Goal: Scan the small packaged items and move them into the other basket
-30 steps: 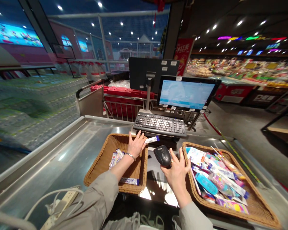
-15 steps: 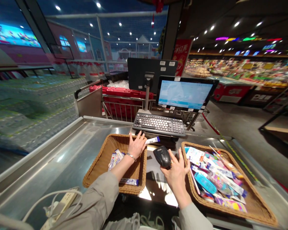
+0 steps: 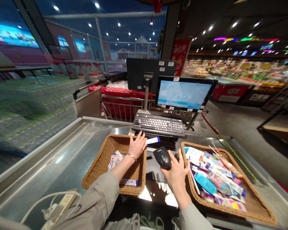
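Note:
My left hand [image 3: 136,145] is over the far right corner of the left wicker basket [image 3: 86,179], its fingers partly spread. A slim white-and-blue packet [image 3: 153,140] sticks out to the right from beneath those fingers; the grip itself is hidden. My right hand [image 3: 176,172] is closed on a black handheld barcode scanner [image 3: 162,157], whose head is turned left and up toward the packet. Several similar packets [image 3: 115,159] lie inside the left basket, and one more packet [image 3: 129,182] rests along its near side.
Right of my right hand stands another wicker basket [image 3: 261,204] full of small coloured packaged goods. A keyboard [image 3: 159,124] and lit monitor [image 3: 184,94] stand behind, on the far side of the metal counter [image 3: 69,153]. A power strip [image 3: 62,206] with white cables lies front left.
Both hands, the packet and the scanner keep nearly the same positions. The whole view has shifted very slightly.

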{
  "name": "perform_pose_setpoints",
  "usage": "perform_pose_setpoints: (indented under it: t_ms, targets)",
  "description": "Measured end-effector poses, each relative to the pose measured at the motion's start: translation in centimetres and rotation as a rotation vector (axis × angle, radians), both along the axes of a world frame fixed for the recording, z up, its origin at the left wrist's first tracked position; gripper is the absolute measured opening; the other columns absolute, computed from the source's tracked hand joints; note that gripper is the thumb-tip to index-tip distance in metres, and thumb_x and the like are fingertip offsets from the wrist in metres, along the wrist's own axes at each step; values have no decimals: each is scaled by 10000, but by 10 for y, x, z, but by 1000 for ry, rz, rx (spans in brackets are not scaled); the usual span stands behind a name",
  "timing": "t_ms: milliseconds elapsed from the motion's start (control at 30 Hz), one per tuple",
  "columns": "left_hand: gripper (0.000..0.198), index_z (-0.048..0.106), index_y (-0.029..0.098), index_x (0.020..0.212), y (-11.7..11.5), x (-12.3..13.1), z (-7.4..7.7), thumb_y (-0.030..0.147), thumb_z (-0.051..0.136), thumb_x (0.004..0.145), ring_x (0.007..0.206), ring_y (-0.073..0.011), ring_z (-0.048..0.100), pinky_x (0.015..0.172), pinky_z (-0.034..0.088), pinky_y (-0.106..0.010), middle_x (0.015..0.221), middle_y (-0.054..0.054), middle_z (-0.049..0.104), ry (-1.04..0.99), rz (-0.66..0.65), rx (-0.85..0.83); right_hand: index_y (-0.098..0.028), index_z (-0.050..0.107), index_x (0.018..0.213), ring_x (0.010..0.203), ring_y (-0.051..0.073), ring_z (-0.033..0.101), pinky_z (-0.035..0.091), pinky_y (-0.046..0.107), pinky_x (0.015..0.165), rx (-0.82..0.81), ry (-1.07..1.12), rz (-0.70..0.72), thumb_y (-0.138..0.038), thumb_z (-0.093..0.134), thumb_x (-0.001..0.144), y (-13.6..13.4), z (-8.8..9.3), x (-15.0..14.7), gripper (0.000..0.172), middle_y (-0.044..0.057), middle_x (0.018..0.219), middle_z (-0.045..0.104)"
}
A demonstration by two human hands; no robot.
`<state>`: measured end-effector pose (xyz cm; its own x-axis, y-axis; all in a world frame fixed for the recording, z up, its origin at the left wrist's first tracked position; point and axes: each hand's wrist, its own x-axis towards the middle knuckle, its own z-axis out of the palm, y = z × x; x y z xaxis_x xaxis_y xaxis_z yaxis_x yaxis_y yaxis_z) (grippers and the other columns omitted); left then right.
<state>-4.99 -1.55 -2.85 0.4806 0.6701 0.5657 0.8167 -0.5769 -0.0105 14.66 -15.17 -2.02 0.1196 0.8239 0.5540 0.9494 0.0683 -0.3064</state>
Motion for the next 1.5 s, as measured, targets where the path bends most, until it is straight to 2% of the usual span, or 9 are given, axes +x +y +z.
perform_pose_setpoints:
  t_ms: [300,500,867,1033,1167,1333,1500]
  targets:
    - [269,622,228,1163,2,-1,-2,293,463,956,1380,-298,403,1120,25,-738,1359,-119,586,-3,-3,14,-265,706,910,1405,338,288,115,624,1085,-13,36,42,-253,620,739,-1,6,-3,192,13,1263,644]
    - [270,623,226,1165,4,0,-4,298,465,959,1370,-303,417,1119,13,-738,1358,-121,587,-9,-8,17,-254,709,843,1406,338,281,94,629,1086,-30,53,63,-216,601,734,-3,9,-6,158,24,1254,650]
    - [280,634,238,1179,2,5,1,291,501,939,1374,-302,411,1129,39,-729,1350,-110,596,-8,-26,23,-229,697,874,1405,341,263,111,631,1070,26,-13,7,-263,577,774,-1,-1,3,160,53,1299,619]
    - [267,636,222,1159,1,15,7,297,486,951,1371,-291,418,1133,32,-725,1343,-109,602,-23,-69,41,-231,714,910,1387,355,286,125,626,1067,38,-7,-51,-306,580,775,-2,-2,12,204,69,1287,625]
    - [268,633,216,1156,0,26,13,308,484,954,1367,-291,424,1129,37,-729,1344,-110,602,-18,-106,37,-243,713,883,1398,339,276,126,606,1075,41,19,-110,-306,575,780,-4,-5,21,184,35,1303,616]
    - [269,637,226,1162,-2,42,19,307,511,938,1372,-293,417,1134,37,-719,1345,-110,601,-1,-148,35,-234,709,962,1401,328,274,235,528,1038,56,43,-160,-307,579,776,-9,-6,31,239,46,1313,609]
    - [268,633,216,1155,-3,59,23,317,501,945,1369,-294,420,1128,36,-727,1340,-110,606,-2,-201,38,-225,710,920,1383,344,295,267,514,1008,92,47,-236,-299,581,773,-15,-6,40,209,65,1261,640]
